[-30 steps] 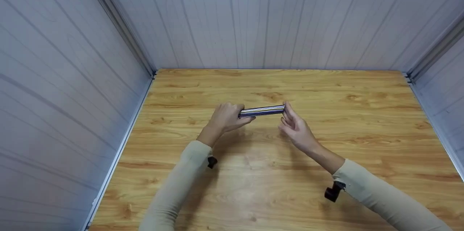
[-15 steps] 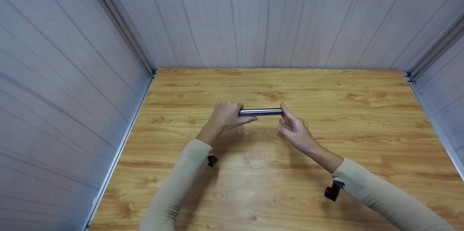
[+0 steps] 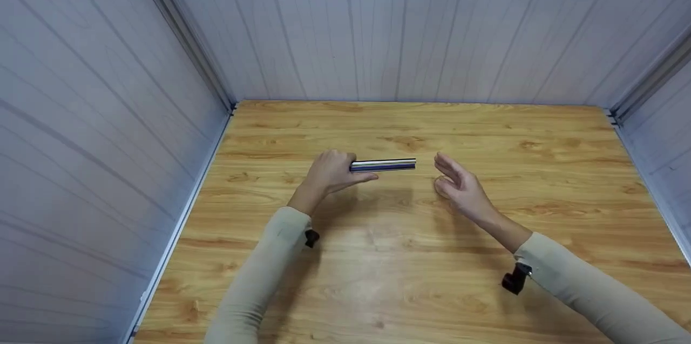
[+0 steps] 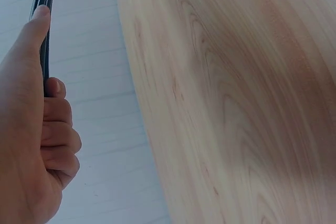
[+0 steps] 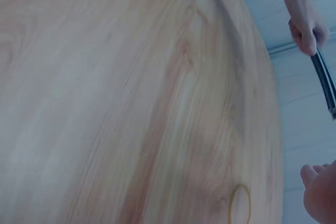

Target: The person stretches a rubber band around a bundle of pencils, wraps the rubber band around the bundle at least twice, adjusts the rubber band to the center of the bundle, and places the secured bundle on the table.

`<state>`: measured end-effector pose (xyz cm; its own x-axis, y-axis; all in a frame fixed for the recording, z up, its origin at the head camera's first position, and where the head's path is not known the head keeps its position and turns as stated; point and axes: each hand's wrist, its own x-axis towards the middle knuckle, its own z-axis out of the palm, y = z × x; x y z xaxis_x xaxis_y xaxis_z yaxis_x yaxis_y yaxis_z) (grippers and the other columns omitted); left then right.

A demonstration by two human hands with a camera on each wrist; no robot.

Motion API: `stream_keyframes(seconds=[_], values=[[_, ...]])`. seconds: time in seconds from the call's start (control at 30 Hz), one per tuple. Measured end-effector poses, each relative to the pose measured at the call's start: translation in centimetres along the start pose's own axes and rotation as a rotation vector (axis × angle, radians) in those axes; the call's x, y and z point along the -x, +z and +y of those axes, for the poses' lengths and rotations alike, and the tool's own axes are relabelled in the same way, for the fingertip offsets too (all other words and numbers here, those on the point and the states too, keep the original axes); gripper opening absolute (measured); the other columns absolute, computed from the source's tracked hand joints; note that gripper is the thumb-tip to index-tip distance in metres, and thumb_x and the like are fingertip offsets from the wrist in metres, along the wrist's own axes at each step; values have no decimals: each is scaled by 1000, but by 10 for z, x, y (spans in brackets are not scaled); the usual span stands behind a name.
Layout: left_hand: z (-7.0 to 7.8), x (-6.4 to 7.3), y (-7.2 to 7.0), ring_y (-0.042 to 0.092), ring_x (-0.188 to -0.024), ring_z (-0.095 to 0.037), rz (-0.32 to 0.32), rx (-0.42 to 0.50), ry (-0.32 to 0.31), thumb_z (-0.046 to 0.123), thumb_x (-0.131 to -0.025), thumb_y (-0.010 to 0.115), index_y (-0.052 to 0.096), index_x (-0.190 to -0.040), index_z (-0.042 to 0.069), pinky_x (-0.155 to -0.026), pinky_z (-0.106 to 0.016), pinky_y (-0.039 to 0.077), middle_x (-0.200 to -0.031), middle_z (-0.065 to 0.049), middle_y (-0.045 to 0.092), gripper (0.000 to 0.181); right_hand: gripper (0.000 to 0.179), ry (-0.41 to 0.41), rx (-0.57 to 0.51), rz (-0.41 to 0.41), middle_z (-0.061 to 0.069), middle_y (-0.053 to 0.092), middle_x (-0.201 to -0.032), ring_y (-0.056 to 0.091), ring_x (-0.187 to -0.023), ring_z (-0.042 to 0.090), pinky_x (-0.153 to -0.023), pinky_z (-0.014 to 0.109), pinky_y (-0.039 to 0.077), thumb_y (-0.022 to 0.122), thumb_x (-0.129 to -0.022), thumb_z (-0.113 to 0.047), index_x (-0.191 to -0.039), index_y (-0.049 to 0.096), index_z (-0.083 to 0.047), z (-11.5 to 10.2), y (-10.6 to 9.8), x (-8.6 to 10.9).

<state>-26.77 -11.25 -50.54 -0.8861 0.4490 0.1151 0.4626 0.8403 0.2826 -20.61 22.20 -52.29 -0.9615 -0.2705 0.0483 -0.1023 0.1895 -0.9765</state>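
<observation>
Bundle of slim sticks [image 3: 384, 164] is held above the wooden table [image 3: 372, 279], one end clasped in the curled fingers of the left hand [image 3: 329, 172]. The right hand [image 3: 465, 193] is near the free end, not touching it, fingers loosely extended.

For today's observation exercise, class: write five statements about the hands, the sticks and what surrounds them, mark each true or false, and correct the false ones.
1. The left hand grips a bundle of slim sticks. True.
2. The right hand touches the free end of the bundle. False: a gap separates them.
3. A thin yellowish loop shows near the bottom of the right wrist view. True.
4. The bundle lies flat on the table. False: it is held above it.
5. Both sleeves are dark red. False: they are a pale beige.
</observation>
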Motion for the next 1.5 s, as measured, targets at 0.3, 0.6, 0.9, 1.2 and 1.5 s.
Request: stream_keyframes(seconds=[0.3,0.6,0.9,1.2,1.5], values=[[1,-1,0,21,-58,-8,-1,3,9,73,-101,71,38,-71,22,-56,-27,22,-61,10,25,68,50,-75,391,16,28,61,-155,64,-134,50,-100,26,54,71,-108,-4,-157,61,-2,15,-29,-16],[1,-3,2,23,-59,-8,-15,-1,-6,75,-101,69,41,-73,22,-57,-27,23,-62,10,26,67,48,-104,597,-49,28,62,-139,61,-121,48,-100,57,52,81,-102,-7,-149,68,-7,32,-46,-35],[1,-2,1,24,-61,-9,-30,19,-22,76,-100,70,42,-73,21,-58,-28,25,-63,9,27,66,38,-63,646,-38,25,62,-126,61,-117,43,-89,43,46,84,-101,-11,-137,74,-6,57,-55,-46],[-1,1,1,25,-61,-9,-34,29,-24,74,-101,70,42,-74,20,-60,-29,26,-64,9,27,66,20,19,681,-27,18,62,-116,57,-105,32,-89,41,44,82,-104,-17,-123,80,-9,74,-56,-48],[0,0,1,25,-60,-9,-41,23,-19,75,-101,69,45,-74,20,-60,-29,27,-63,9,28,65,10,16,712,-12,17,63,-115,58,-105,33,-90,42,44,78,-107,-16,-109,83,-8,77,-54,-50]])
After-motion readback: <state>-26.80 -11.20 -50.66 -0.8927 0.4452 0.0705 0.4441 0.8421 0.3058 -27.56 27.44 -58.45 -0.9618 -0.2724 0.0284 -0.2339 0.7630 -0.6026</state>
